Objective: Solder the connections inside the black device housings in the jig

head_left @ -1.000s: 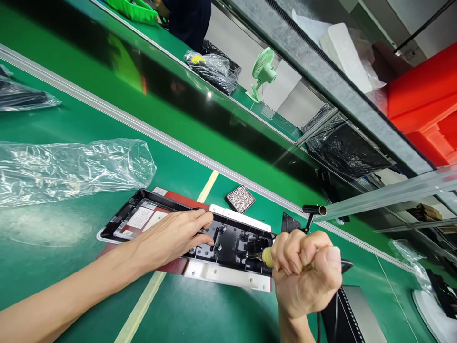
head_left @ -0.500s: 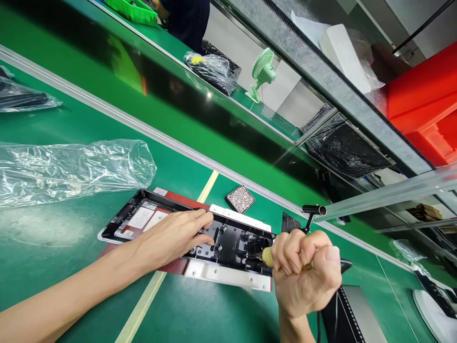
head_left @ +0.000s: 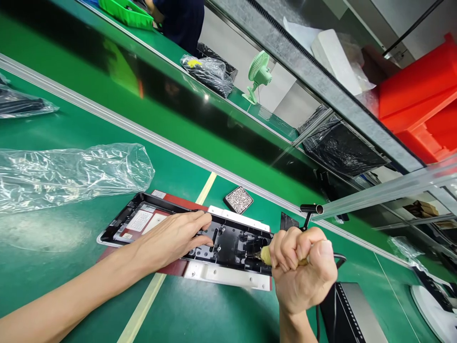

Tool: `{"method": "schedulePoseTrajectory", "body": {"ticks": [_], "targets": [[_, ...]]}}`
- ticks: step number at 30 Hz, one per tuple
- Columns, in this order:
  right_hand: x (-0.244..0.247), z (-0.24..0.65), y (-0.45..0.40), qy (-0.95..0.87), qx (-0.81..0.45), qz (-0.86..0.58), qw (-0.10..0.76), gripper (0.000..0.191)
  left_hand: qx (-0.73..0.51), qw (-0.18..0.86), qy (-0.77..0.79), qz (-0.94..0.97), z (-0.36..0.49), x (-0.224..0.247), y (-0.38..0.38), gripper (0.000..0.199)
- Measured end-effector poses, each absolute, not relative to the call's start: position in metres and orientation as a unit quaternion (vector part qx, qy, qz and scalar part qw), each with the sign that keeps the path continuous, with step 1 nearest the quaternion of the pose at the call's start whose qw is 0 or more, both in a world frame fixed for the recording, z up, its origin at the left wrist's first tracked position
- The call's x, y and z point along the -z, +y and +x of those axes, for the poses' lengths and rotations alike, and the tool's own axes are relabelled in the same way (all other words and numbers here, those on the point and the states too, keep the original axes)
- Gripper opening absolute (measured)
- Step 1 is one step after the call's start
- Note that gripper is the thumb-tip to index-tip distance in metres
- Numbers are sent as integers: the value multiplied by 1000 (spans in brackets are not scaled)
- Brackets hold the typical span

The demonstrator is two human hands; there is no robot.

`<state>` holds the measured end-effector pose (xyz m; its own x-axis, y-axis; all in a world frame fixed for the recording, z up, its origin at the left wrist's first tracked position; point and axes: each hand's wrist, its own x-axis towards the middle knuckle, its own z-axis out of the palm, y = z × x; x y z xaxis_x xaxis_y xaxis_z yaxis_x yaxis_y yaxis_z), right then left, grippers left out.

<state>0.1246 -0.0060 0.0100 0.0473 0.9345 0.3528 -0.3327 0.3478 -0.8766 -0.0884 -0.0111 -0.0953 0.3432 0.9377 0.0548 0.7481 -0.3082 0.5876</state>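
A long black plastic housing (head_left: 228, 241) lies tilted across a red fixture board with white blocks (head_left: 228, 276). Inside it are ribs, posts and small holes; a white label (head_left: 140, 220) shows through its left opening. My left hand (head_left: 182, 233) lies over the middle of the housing, fingers bent at the far wall and thumb on the inside, holding it. My right hand (head_left: 303, 271) is wrapped round an electric screwdriver with a yellow nose (head_left: 265, 256). Its bit points into the housing's right end, where the exact contact spot is too small to make out.
A speckled square block (head_left: 239, 199) sits behind the fixture. Clear plastic bags (head_left: 74, 174) lie at left. A metal rail (head_left: 171, 155) borders the table's far side. Black cable (head_left: 341, 259) and a grey-black panel (head_left: 357, 309) are at right. Across the belt are a green fan (head_left: 260, 71) and a person (head_left: 182, 21).
The whole view has shifted slightly. Both hands keep their places on the housing and screwdriver; the right hand looks marginally turned.
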Motion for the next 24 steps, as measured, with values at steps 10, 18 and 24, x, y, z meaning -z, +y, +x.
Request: {"method": "schedulePoseTrajectory", "body": {"ticks": [10,18,24], "targets": [[-11,151,-1,-580,-572,-193,547,30,-190,255,552,771,-88,91,-11,32],[-28,158,15,-546,-463,-242,656,36,-213,238,536,781,-89,97,-11,28],[-31,140,23,-529,-403,-287,689,37,-231,222,533,783,-91,101,-12,23]]}}
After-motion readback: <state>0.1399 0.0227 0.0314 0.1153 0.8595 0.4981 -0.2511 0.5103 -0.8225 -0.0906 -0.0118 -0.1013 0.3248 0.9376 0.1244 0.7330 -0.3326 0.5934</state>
